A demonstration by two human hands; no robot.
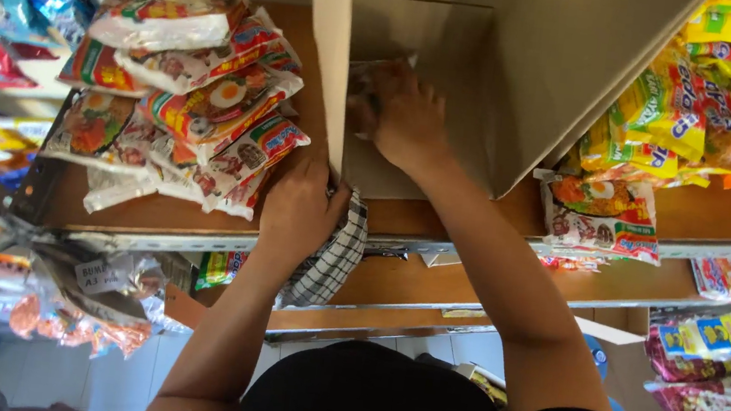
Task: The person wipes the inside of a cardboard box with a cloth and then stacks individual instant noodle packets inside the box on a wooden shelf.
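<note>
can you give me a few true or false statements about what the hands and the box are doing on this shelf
1. The right hand reaches inside the open cardboard box. True.
2. The left hand holds a yellow packet. False: it rests at the box's front edge on a black-and-white checked cloth.
3. A pile of noodle packets lies on the wooden shelf to the left of the box. True.
4. The box stands on the floor. False: it sits on the shelf.
5. The yellow packets are stacked to the left of the box. False: they lie to its right.
</note>
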